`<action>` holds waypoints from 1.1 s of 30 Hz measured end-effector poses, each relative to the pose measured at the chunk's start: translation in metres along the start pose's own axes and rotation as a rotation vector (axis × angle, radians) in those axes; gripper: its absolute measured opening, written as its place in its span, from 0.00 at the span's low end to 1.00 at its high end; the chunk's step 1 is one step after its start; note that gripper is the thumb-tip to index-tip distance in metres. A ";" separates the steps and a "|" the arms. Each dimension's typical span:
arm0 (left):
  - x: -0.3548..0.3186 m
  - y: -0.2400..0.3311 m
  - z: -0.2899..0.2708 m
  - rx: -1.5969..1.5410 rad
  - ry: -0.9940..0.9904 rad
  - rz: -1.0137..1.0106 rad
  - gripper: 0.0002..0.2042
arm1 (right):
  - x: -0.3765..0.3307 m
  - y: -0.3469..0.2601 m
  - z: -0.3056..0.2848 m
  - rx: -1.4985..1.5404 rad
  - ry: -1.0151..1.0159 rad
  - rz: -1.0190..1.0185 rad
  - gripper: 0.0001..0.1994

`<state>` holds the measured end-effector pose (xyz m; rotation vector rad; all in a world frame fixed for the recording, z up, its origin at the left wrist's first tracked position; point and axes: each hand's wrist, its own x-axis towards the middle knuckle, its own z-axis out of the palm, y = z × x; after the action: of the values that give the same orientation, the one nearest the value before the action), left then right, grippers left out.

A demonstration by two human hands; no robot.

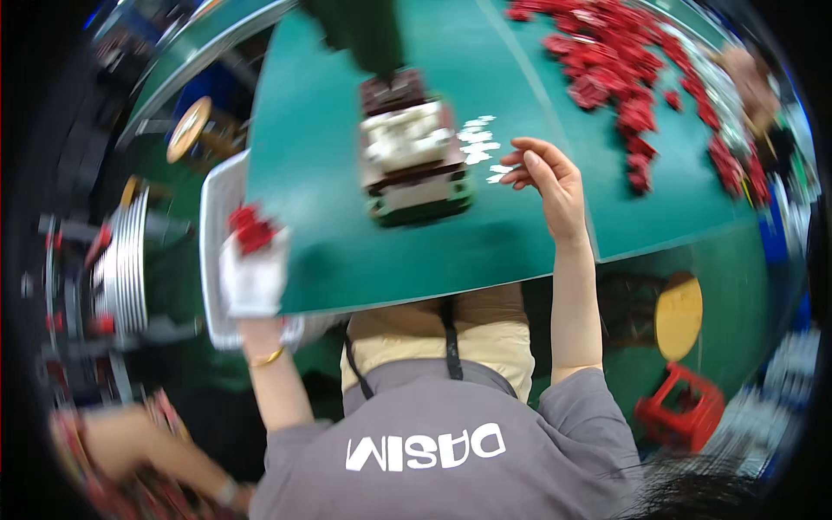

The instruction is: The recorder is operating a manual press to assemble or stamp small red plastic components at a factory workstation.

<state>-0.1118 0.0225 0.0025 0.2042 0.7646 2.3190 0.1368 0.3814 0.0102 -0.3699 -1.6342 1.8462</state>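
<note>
The left hand (pixel 253 276) wears a white glove and hangs over the bench's left edge, just above a pale tray (pixel 212 251) that juts out from under that edge. Its fingers are curled tight around a small clump of red parts (pixel 251 230), which poke out above the glove. A gold bracelet (pixel 267 356) circles that wrist.

The right hand (pixel 546 178) is bare and rests on the green bench (pixel 321 156) near the middle of its near edge. Its fingers are bent inward and narrow, tips close together beside a scatter of small white pieces (pixel 481 143); whether they pinch one I cannot tell.

Between the hands, towards the bench's middle, stands a blurred block-shaped machine (pixel 414 152), white, dark red and green. A wide heap of red parts (pixel 633 65) spreads over the far right corner.
</note>
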 end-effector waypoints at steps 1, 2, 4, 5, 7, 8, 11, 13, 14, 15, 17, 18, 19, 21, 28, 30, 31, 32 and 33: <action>-0.003 0.031 -0.033 0.140 0.029 0.079 0.20 | 0.001 -0.005 -0.020 -0.081 0.176 -0.060 0.12; -0.004 0.050 -0.040 0.093 0.117 0.121 0.21 | -0.002 -0.005 -0.043 -0.117 0.247 -0.076 0.12; -0.008 0.092 -0.105 1.268 0.313 0.443 0.16 | 0.000 -0.001 -0.084 -0.403 0.643 -0.276 0.12; -0.012 0.128 -0.150 0.957 0.306 0.450 0.17 | -0.003 -0.002 -0.102 -0.557 0.759 -0.305 0.11; -0.008 0.159 -0.174 0.365 0.698 0.277 0.23 | -0.013 -0.004 -0.131 -0.895 0.933 -0.268 0.16; -0.006 0.168 -0.196 0.431 0.784 0.233 0.23 | -0.016 -0.003 -0.142 -1.102 0.997 -0.294 0.19; 0.000 0.150 -0.204 0.606 1.050 -0.016 0.35 | -0.024 0.009 -0.168 -1.314 1.024 -0.102 0.25; -0.014 0.156 -0.204 0.732 1.099 -0.093 0.41 | -0.022 0.019 -0.172 -1.373 0.995 -0.015 0.25; -0.014 0.140 -0.174 0.808 1.124 -0.028 0.41 | -0.024 0.024 -0.177 -1.411 0.988 -0.018 0.25; -0.016 0.143 -0.174 0.804 1.127 -0.019 0.41 | -0.020 0.024 -0.169 -1.368 1.011 -0.045 0.20; -0.010 0.137 -0.164 0.905 0.926 0.263 0.36 | -0.023 0.024 -0.168 -1.290 1.007 -0.109 0.17; -0.005 0.135 -0.156 0.978 0.782 0.289 0.31 | -0.025 0.024 -0.166 -1.208 0.998 -0.169 0.14; 0.000 0.121 -0.124 1.049 0.640 0.315 0.26 | -0.027 0.020 -0.157 -1.208 0.990 -0.245 0.11; 0.009 0.071 -0.058 0.831 0.439 0.316 0.18 | -0.030 0.015 -0.130 -1.122 0.902 -0.306 0.10; 0.005 -0.090 0.112 1.140 -0.411 -0.133 0.25 | -0.036 -0.005 0.002 -0.941 0.289 -0.607 0.14; 0.014 -0.118 0.128 1.133 -0.474 -0.093 0.35 | -0.039 0.001 0.025 -0.838 0.180 -0.611 0.16; 0.015 -0.126 0.135 1.076 -0.451 -0.087 0.39 | -0.041 0.002 0.034 -0.753 0.085 -0.617 0.17; 0.017 -0.128 0.139 0.961 -0.418 -0.158 0.42 | -0.041 0.004 0.041 -0.738 0.065 -0.619 0.17; 0.016 -0.131 0.140 0.951 -0.421 -0.167 0.42 | -0.042 0.005 0.048 -0.753 0.040 -0.647 0.18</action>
<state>-0.0035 0.1769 0.0406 0.9592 1.5168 1.5115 0.1389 0.3179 0.0059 -0.1463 -2.0619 0.7166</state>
